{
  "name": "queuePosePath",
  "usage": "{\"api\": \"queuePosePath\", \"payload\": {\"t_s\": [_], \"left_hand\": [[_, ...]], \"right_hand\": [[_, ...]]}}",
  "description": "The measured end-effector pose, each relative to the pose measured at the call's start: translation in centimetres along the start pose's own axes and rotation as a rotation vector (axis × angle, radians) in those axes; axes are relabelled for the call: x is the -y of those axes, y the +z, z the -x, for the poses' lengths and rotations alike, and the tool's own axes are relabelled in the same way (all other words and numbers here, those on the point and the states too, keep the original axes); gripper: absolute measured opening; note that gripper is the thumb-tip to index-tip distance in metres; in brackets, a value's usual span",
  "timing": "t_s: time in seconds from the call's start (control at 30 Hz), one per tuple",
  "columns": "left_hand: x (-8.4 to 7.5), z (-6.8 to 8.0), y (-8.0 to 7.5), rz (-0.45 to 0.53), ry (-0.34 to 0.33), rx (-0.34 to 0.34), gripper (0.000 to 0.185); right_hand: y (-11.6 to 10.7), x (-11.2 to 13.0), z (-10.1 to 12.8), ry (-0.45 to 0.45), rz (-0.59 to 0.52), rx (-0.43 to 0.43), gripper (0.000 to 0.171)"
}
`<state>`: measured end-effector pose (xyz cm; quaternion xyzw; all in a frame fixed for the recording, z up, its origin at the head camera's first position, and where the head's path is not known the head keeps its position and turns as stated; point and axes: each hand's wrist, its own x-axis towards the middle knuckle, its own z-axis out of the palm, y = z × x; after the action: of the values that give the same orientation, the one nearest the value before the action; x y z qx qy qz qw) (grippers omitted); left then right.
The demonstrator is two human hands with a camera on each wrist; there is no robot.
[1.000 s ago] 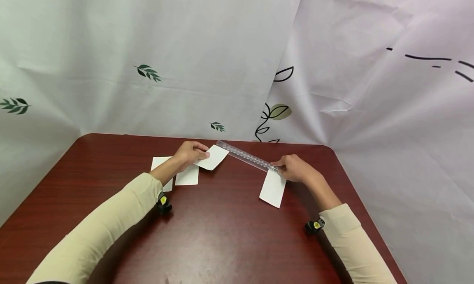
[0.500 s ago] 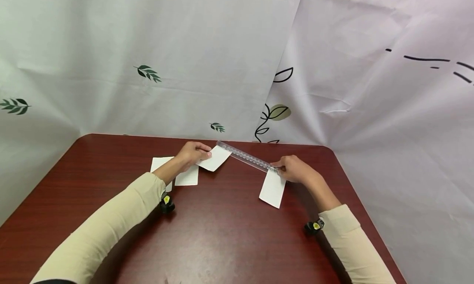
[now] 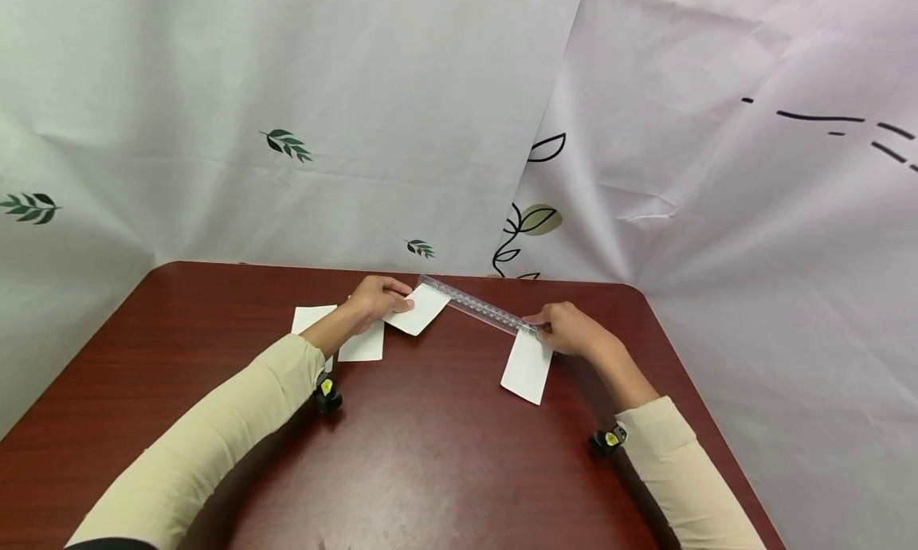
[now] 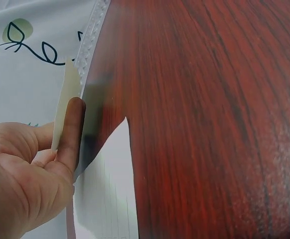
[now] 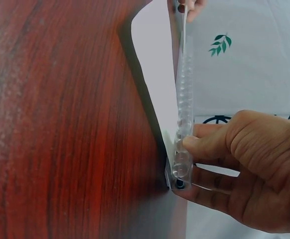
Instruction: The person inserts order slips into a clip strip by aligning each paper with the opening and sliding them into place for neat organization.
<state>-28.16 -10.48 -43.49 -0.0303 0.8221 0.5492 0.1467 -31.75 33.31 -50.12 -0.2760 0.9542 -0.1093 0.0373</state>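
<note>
Near the far edge of the table (image 3: 430, 454), the left hand (image 3: 373, 297) pinches a white paper slip (image 3: 418, 308) between thumb and fingers. The right hand (image 3: 570, 328) grips one end of a clear plastic ruler (image 3: 476, 304), which stretches across to that slip. Another paper slip (image 3: 529, 367) lies beneath the right hand; two more slips (image 3: 362, 343) lie under the left wrist.

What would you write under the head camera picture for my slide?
Left hand pinches a white paper slip while the right hand holds a clear ruler over another slip on a red-brown table.
</note>
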Motion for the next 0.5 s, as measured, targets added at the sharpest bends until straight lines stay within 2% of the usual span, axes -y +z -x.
{"api": "queuePosePath", "payload": {"t_s": [0.27,0.5], "left_hand": [[0.1,-0.4,0.4,0.004,0.015,-0.008,0.041],[0.0,-0.5,0.5,0.009,0.006,-0.007,0.041]], "right_hand": [[-0.2,0.4,0.3,0.009,-0.026,-0.013,0.043],[-3.1,3.7,2.0,-0.057,-0.099,-0.001,0.044]]}}
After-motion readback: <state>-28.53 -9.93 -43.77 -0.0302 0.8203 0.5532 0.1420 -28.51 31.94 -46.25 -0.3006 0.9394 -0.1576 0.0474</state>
